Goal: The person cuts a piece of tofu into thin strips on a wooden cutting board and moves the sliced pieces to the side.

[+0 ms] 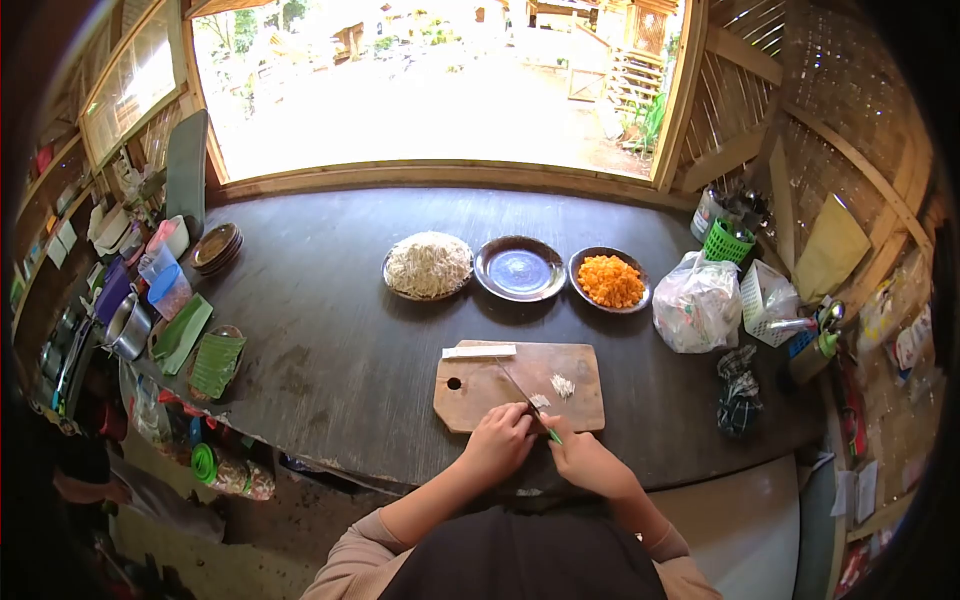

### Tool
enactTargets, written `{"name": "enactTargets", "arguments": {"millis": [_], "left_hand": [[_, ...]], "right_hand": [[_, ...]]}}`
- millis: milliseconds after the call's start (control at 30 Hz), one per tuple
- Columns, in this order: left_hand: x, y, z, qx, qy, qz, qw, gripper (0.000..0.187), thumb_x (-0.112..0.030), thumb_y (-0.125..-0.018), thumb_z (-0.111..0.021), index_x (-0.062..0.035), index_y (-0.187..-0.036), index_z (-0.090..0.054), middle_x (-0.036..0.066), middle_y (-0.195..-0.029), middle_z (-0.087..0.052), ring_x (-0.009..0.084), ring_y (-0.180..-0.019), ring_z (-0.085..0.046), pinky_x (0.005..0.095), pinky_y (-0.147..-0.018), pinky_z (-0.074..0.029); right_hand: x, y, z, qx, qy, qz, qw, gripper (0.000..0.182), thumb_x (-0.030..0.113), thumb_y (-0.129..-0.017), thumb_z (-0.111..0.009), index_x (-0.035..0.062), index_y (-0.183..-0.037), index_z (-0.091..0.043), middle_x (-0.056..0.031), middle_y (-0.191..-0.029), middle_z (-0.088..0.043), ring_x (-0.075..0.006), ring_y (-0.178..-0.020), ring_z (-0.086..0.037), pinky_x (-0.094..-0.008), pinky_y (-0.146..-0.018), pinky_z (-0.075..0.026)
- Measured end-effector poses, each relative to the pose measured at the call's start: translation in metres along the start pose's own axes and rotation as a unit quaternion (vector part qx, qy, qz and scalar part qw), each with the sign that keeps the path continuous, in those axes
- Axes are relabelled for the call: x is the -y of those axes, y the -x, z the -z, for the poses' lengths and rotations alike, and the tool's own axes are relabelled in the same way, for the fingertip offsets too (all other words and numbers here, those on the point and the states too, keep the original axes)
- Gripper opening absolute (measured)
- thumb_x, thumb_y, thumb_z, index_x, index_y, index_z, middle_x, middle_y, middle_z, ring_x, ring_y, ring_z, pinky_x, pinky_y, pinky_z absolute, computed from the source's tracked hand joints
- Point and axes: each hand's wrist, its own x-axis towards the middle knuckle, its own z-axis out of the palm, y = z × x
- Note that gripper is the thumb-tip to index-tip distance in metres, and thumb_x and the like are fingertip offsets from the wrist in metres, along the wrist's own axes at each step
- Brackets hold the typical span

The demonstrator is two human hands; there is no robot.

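On the wooden cutting board, my right hand is closed round the green handle of a knife, whose blade points up and to the left. My left hand lies at the board's front edge beside the blade, fingers curled together; what they press on is hidden. Small white cut pieces lie by the blade, and another little white pile sits to the right. A white block rests along the board's back left edge.
Behind the board stand a plate of white shreds, a dark plate and a plate of orange pieces. To the right are a plastic bag and white basket; leaf-wrapped food is left. A person's arm shows lower left.
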Motion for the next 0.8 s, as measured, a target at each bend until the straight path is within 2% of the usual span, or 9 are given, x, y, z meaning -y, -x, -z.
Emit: {"name": "enactTargets", "arguments": {"millis": [133, 300, 433, 500, 533, 600, 800], "left_hand": [[0.001, -0.001, -0.001, -0.003, 0.01, -0.011, 1.0, 0.031, -0.021, -0.085, -0.068, 0.0007, -0.107, -0.063, 0.015, -0.119, -0.061, 0.0296, -0.115, -0.057, 0.0399, -0.099, -0.046], [0.004, 0.001, -0.005, -0.004, 0.01, -0.009, 1.0, 0.031, -0.02, -0.085, -0.068, 0.0007, -0.107, -0.064, 0.015, -0.117, -0.062, 0.0291, -0.114, -0.058, 0.0392, -0.099, -0.047], [0.001, 0.001, 0.0, -0.002, -0.002, -0.011, 1.0, 0.031, -0.02, -0.085, -0.068, 0.0011, -0.107, -0.064, 0.015, -0.117, -0.062, 0.03, -0.114, -0.058, 0.0395, -0.099, -0.047], [0.0, 0.0, 0.001, 0.005, -0.001, -0.008, 1.0, 0.031, -0.02, -0.085, -0.068, 0.0011, -0.107, -0.064, 0.015, -0.118, -0.062, 0.0303, -0.114, -0.058, 0.0394, -0.099, -0.047], [0.001, 0.0, 0.0, -0.003, 0.005, -0.01, 1.0, 0.031, -0.02, -0.085, -0.068, 0.0012, -0.107, -0.064, 0.015, -0.118, -0.061, 0.0307, -0.114, -0.057, 0.0397, -0.099, -0.047], [0.001, 0.001, 0.0, -0.01, 0.01, -0.014, 1.0, 0.031, -0.02, -0.085, -0.068, 0.0012, -0.107, -0.064, 0.015, -0.119, -0.061, 0.031, -0.115, -0.057, 0.0399, -0.099, -0.047], [0.003, 0.0, 0.004, 0.001, 0.03, -0.008, 1.0, 0.031, -0.02, -0.085, -0.068, 0.0017, -0.107, -0.064, 0.016, -0.121, -0.06, 0.0311, -0.115, -0.057, 0.0411, -0.1, -0.046]], "right_hand": [[0.003, -0.011, -0.003, -0.008, 0.012, -0.022, 1.0, 0.037, 0.012, -0.098, -0.051, 0.0073, -0.133, -0.043, -0.0322, -0.086, -0.064, -0.0498, -0.079, -0.063, -0.0554, -0.069, -0.049], [0.029, 0.003, 0.027, 0.075, 0.043, -0.088, 0.992, 0.037, 0.011, -0.098, -0.051, 0.0068, -0.133, -0.042, -0.0323, -0.085, -0.064, -0.0506, -0.08, -0.063, -0.0549, -0.069, -0.049], [0.01, 0.004, 0.01, 0.054, 0.008, -0.076, 0.996, 0.038, 0.011, -0.097, -0.051, 0.0075, -0.134, -0.042, -0.0329, -0.085, -0.064, -0.0505, -0.08, -0.063, -0.0543, -0.068, -0.049], [-0.004, -0.005, -0.005, 0.006, 0.012, -0.021, 1.0, 0.04, 0.012, -0.097, -0.052, 0.0082, -0.135, -0.042, -0.0329, -0.086, -0.064, -0.0504, -0.081, -0.064, -0.0536, -0.068, -0.049], [-0.004, -0.006, -0.005, 0.005, 0.012, -0.023, 1.0, 0.04, 0.012, -0.097, -0.052, 0.0082, -0.135, -0.042, -0.0329, -0.086, -0.064, -0.0504, -0.081, -0.064, -0.0536, -0.068, -0.049], [0.002, -0.009, 0.001, 0.043, 0.035, -0.07, 0.996, 0.041, 0.011, -0.097, -0.052, 0.0084, -0.136, -0.041, -0.0326, -0.086, -0.064, -0.0506, -0.083, -0.063, -0.053, -0.07, -0.049], [0.029, 0.007, 0.028, 0.09, 0.038, -0.11, 0.989, 0.041, 0.009, -0.097, -0.051, 0.0089, -0.136, -0.041, -0.0326, -0.086, -0.064, -0.0506, -0.082, -0.063, -0.055, -0.071, -0.049]]}}
